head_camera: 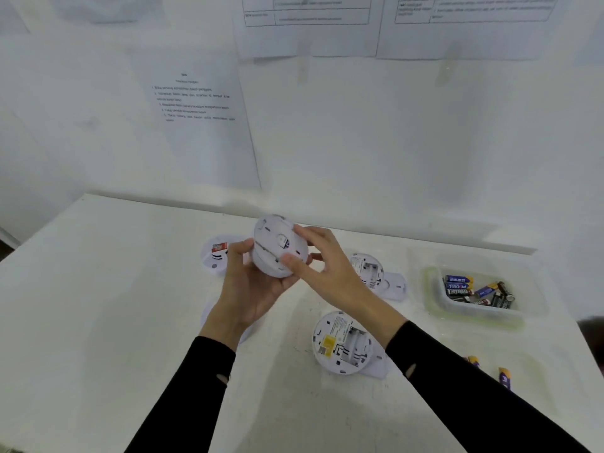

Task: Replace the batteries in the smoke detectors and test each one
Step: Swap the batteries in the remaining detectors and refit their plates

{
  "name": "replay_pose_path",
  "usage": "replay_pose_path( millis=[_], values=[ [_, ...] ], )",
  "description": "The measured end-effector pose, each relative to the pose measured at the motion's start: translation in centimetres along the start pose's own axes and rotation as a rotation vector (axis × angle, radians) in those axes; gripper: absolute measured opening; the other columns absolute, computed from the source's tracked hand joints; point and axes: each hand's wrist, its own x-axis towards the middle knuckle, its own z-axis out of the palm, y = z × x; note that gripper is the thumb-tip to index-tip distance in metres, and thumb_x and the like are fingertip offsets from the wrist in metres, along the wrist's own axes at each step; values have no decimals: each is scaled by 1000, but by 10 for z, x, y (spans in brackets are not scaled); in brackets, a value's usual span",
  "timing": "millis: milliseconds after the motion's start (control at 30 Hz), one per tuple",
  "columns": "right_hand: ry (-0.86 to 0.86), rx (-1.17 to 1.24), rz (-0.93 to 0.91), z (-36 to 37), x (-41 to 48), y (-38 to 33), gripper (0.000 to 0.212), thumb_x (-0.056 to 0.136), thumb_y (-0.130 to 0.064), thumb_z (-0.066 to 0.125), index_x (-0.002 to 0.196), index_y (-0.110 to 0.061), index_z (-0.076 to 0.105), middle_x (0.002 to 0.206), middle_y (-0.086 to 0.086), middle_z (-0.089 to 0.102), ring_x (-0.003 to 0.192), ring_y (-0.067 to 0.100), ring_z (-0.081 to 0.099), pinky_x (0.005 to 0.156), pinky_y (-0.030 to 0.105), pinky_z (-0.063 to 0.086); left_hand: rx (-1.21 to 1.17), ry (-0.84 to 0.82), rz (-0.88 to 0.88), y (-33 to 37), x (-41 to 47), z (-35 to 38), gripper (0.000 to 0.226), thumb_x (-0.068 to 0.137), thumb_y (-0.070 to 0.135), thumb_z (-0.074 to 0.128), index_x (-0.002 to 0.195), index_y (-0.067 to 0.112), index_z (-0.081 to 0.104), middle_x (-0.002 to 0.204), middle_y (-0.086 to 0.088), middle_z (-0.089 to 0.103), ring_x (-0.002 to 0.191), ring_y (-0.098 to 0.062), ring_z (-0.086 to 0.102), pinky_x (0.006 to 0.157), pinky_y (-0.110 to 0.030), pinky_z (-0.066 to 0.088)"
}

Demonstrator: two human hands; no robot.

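The left hand (pixel 251 289) cradles a round white plastic smoke detector (pixel 277 246) from below. The detector is lifted clear of the white table (pixel 114 289) and tilted so that its slotted back faces the person. This hand's grip curls round the lower rim, with the thumb on the near left edge. The right hand (pixel 327 266) meets the detector from the other side, its grip pinching the back plate between thumb and fingers at the right edge. Holding body and plate from opposing sides suits twisting the plate off to reach the battery bay. Blur along the seam makes it hard to tell whether the plate is loose.

Two opened white detectors lie back-up on the table, one with a yellow label (pixel 340 341) by the right forearm, the other (pixel 367 269) just beyond the right hand. Their battery bays are exposed, probably laid out this way to take new cells.

A clear plastic tray (pixel 431 289) at the right holds a heap of mixed AA batteries (pixel 474 289), within easy reach of the right hand. Two loose purple-and-gold batteries (pixel 505 377) lie apart from it near the table's right edge, likely kept separate on purpose.

A white detector with a red sticker (pixel 214 256) sits face-up behind the left hand. A printed instruction sheet (pixel 196 125) hangs on the wall ahead, where it can be read while working.
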Motion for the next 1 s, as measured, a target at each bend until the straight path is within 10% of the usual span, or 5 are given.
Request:
replay_pose_path(
  millis=[267,367,1000],
  values=[
    [211,-295,-203,-58,-56,-11,60,67,-51,78,121,-30,60,119,-8,40,115,5,35,94,2,26,-51,-120,-91,-43,-18,59,75,90,65,41,135,7,58,134,-22,60,118,-38,62,90,-45,58],
    [257,-391,-262,-70,-79,-15,64,66,-56,69,124,-30,57,116,-9,44,107,8,38,96,14,29,20,-129,-100,-64,-26,76,81,91,71,32,145,12,48,142,-19,54,131,-36,52,104,-47,49],
    [216,-570,-251,-128,-149,-16,67,54,-53,65,115,-28,52,106,-15,46,100,3,35,88,15,22,127,-173,-199,-132,-48,111,63,94,60,38,135,16,57,135,-14,61,121,-29,61,90,-38,53]
  ],
)
